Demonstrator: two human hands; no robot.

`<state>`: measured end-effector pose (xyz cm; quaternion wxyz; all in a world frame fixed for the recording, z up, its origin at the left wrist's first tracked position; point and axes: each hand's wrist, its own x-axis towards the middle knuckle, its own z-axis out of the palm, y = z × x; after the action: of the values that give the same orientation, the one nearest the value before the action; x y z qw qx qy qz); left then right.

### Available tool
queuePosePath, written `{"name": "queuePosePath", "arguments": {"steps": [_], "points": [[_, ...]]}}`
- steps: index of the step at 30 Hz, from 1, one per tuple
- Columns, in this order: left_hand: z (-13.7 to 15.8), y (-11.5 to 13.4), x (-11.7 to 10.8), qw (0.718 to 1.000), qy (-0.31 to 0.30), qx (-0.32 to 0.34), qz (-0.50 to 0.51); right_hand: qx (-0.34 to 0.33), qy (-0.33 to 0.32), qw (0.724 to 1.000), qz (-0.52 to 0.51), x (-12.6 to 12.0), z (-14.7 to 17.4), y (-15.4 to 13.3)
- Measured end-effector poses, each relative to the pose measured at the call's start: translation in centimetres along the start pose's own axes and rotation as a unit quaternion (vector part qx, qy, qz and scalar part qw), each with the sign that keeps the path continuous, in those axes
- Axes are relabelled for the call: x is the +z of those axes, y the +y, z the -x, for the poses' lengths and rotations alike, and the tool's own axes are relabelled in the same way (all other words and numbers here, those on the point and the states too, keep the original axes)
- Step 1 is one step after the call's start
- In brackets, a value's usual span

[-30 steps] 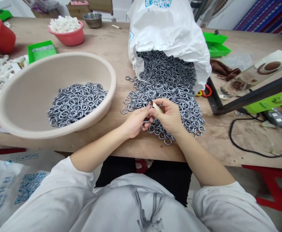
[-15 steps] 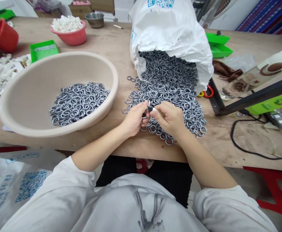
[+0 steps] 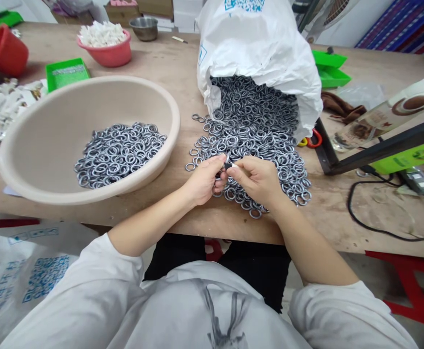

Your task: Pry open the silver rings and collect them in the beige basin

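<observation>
My left hand [image 3: 209,180] is closed, its thumb and fingers pinching a grey ring [image 3: 219,176] that is mostly hidden by the fingers. Close against it, my right hand [image 3: 258,178] is closed on a small black piece [image 3: 228,165] with a white spot at the fingertips; what kind of thing it is I cannot make out. The black piece meets the left fingertips at the ring. Beneath and behind both hands spreads a pile of grey rings [image 3: 270,145], spilling from a white sack [image 3: 255,48] lying on its side.
A large beige basin [image 3: 33,179] holding many similar rings stands to the left. Behind it are a green tray [image 3: 66,80], a red bowl [image 3: 113,57] of white pieces and a metal bowl [image 3: 144,30]. On the right are a black metal frame [image 3: 326,162] and a cable [image 3: 350,208].
Both hands stay together over the pile, with only a slight shift of the fingers and the black piece. The whole view has drifted a little.
</observation>
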<state>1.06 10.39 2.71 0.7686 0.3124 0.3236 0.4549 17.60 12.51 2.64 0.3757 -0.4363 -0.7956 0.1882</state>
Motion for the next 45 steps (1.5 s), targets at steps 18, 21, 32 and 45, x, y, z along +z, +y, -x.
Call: {"name": "queuePosePath", "arguments": {"steps": [18, 21, 32, 45], "points": [[-1.3, 1.7, -0.9, 0.995, 0.097, -0.025, 0.022, 0.189, 0.037, 0.981, 0.028, -0.6, -1.5, 3.6], [-1.3, 0.8, -0.7, 0.995, 0.091, -0.007, -0.043, 0.204, -0.007, 0.956, -0.211, -0.4, -1.4, 2.5], [-0.7, -0.1, -0.2, 0.988, 0.010, 0.012, -0.156, 0.162, -0.040, 0.941, -0.293, 1.0, -0.8, 0.2], [-0.3, 0.5, -0.4, 0.999, 0.006, -0.014, -0.040, -0.006, -0.021, 1.000, -0.002, 0.1, 0.0, -0.6]]}}
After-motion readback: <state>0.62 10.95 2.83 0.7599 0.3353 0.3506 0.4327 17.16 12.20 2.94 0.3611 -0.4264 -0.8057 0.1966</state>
